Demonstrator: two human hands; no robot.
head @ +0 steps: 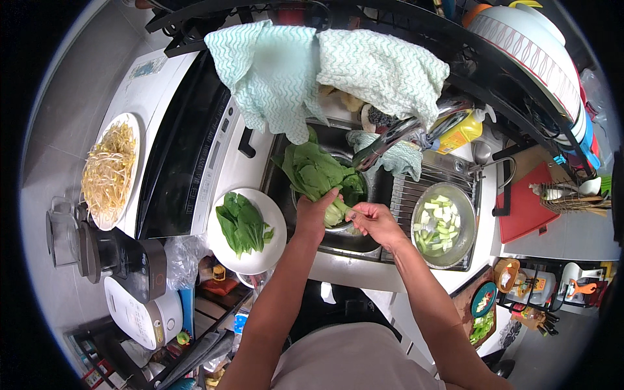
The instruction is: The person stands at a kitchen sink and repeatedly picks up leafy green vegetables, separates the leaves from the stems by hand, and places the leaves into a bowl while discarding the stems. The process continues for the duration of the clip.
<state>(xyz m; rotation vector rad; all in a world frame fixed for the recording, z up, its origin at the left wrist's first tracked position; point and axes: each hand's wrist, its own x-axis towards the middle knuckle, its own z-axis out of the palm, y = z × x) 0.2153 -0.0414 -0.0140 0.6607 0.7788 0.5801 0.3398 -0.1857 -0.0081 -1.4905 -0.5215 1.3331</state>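
A bunch of leafy greens [312,168] is held over the sink [378,192], its leaves pointing away from me. My left hand [317,209] grips the stalks from the left side. At the stem end, my right hand [375,219] pinches a pale green stalk [345,207] between thumb and fingers. Beneath the bunch, a metal bowl [294,202] in the sink holds more dark leaves [352,187]; the greens hide much of it. Left of the sink, loose green leaves [241,222] lie on a white plate [273,243].
A chrome faucet [390,141] overhangs the sink. On the drain rack [402,195] stands a metal bowl [419,253] of cut pale stalk pieces in water. Two cloths [273,78] hang from the black rack above. Bean sprouts [109,168] fill a plate at far left.
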